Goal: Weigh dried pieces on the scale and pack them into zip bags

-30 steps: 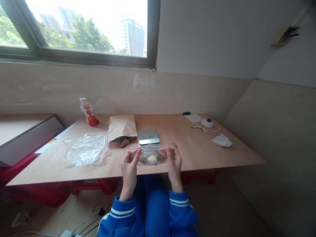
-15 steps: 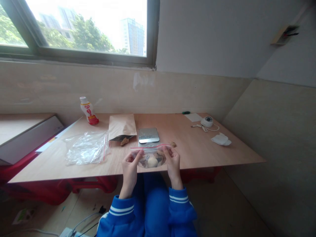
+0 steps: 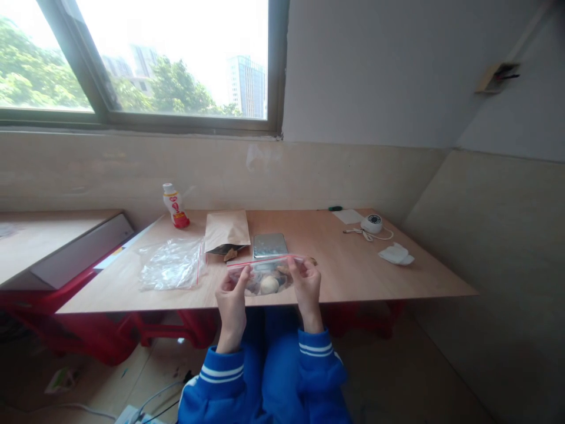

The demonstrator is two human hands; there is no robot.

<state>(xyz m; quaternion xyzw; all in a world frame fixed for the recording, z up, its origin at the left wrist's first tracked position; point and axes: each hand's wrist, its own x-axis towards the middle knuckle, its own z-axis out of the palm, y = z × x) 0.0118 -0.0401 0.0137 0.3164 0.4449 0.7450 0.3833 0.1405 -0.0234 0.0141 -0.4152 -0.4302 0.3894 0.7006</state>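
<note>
I hold a small clear zip bag (image 3: 265, 277) with a red seal strip above the near edge of the wooden table (image 3: 344, 277). Inside it lie pale round and brown lumps. My left hand (image 3: 232, 294) pinches the bag's left top corner. My right hand (image 3: 304, 282) pinches its right top corner. Both sleeves are blue with white stripes.
Behind the bag lie a small silver scale (image 3: 270, 245), a brown paper pouch (image 3: 226, 231) with a brown piece at its mouth, and an empty clear zip bag (image 3: 172, 272). A small red-and-white bottle (image 3: 175, 205) stands far left. A white round device (image 3: 371, 223) and crumpled tissue (image 3: 396, 254) lie far right.
My head has lifted and turned slightly left, so the table sits further right and smaller. My hands with the bag have drawn a little closer together and nearer the table edge.
</note>
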